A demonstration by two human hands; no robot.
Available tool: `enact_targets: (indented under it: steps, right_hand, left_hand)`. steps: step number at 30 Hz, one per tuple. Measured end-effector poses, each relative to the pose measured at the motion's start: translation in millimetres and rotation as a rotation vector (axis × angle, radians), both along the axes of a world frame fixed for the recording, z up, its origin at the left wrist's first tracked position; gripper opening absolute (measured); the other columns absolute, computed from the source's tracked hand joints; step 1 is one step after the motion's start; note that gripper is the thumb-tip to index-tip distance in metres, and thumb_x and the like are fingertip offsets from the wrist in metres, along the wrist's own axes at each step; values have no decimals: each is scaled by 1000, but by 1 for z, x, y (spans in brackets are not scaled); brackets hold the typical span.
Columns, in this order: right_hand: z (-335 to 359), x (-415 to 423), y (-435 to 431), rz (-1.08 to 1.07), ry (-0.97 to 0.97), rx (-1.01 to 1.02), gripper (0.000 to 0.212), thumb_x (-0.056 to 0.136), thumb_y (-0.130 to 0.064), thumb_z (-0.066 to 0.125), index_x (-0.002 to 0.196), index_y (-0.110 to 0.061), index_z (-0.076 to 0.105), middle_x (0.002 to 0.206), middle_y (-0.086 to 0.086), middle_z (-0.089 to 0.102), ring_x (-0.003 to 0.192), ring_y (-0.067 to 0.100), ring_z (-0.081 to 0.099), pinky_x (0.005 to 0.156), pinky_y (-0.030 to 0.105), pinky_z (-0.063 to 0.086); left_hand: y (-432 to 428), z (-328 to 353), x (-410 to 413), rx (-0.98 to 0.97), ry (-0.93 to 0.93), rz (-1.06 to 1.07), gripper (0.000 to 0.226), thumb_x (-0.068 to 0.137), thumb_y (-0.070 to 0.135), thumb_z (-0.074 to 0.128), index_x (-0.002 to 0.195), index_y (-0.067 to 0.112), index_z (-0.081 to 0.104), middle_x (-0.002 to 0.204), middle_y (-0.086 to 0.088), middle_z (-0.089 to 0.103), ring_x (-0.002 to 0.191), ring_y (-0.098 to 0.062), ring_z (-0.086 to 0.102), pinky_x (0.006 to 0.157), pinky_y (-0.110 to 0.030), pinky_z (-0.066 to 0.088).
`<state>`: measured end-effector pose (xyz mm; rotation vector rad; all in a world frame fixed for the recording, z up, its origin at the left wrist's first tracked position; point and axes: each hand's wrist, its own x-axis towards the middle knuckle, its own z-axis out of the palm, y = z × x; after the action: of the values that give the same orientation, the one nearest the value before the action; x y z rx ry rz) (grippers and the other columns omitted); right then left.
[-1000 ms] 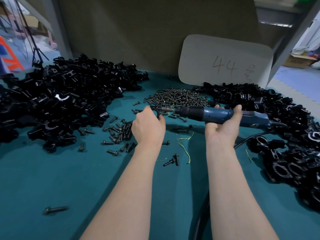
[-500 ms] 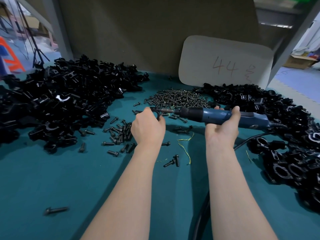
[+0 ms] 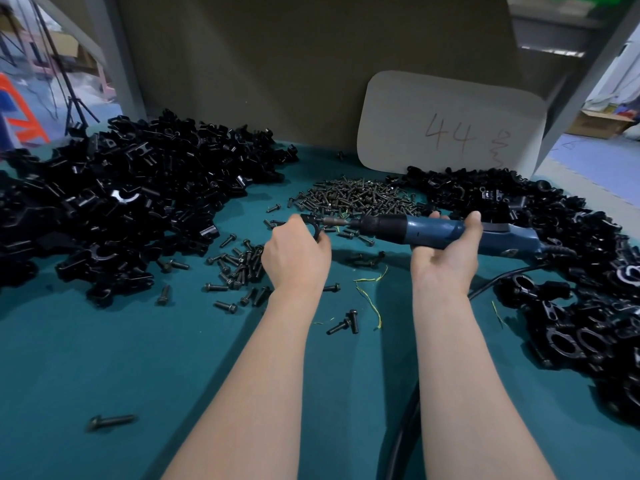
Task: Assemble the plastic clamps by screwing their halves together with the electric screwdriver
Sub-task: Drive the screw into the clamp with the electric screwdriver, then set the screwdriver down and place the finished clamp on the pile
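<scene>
Just in front of the screw pile (image 3: pixel 356 199) on the teal surface (image 3: pixel 104 358), the left hand (image 3: pixel 294 258) grips a black clamp (image 3: pixel 311 225); the right hand (image 3: pixel 446 254) holds the blue electric screwdriver (image 3: pixel 433 232) level, its bit touching the clamp's right side.

A factory assembly station: a teal worktop (image 3: pixel 104 358) heaped with black clamp parts (image 3: pixel 121 209), a screw pile (image 3: pixel 356 197) right of them, and a numbered card (image 3: pixel 450 123) behind the screws.
</scene>
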<state>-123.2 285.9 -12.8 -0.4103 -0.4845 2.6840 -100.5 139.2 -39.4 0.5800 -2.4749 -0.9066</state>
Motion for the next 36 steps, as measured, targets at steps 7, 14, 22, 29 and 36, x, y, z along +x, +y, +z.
enact_targets:
  steps: [7, 14, 22, 29, 36]
  right_hand:
    - [1, 1, 0, 13, -9, 5, 17, 92, -22, 64, 99, -16, 50, 97, 5, 61, 85, 20, 66, 88, 37, 54]
    - [3, 2, 1, 14, 16, -13, 33, 86, -39, 68, 104, -18, 50, 104, 5, 61, 92, 22, 66, 94, 39, 53]
    - [-2, -5, 11, 140, -258, 502, 68, 85, -2, 66, 141, -3, 27, 126, 11, 51, 86, 20, 63, 58, 28, 54]
    - [-20, -8, -2, 201, -366, 1034, 107, 83, -22, 73, 150, -32, -11, 141, 5, 40, 116, 27, 52, 102, 45, 42]
    - [-20, -7, 4, 101, -470, 1010, 100, 80, -21, 73, 150, -18, 2, 122, 6, 49, 102, 25, 56, 98, 43, 47]
  left_hand:
    - [0, 1, 1, 2, 3, 2, 27, 92, 32, 57, 109, 12, 61, 82, -3, 58, 73, -26, 56, 62, -30, 42]
    - [-1, 2, 3, 75, 22, -3, 24, 92, 32, 57, 103, 12, 61, 82, -5, 64, 69, -25, 58, 60, -29, 42]
    - [-14, 13, 0, 659, 319, 19, 40, 92, 37, 60, 121, 9, 59, 106, -4, 69, 99, -27, 65, 80, -37, 54]
    - [-9, 7, 0, 683, 331, -49, 15, 93, 34, 61, 99, 20, 59, 81, 5, 61, 71, -16, 56, 56, -21, 38]
    - [-11, 9, -3, 1171, 351, -107, 6, 92, 21, 64, 88, 23, 60, 92, 2, 65, 80, -13, 68, 71, -22, 56]
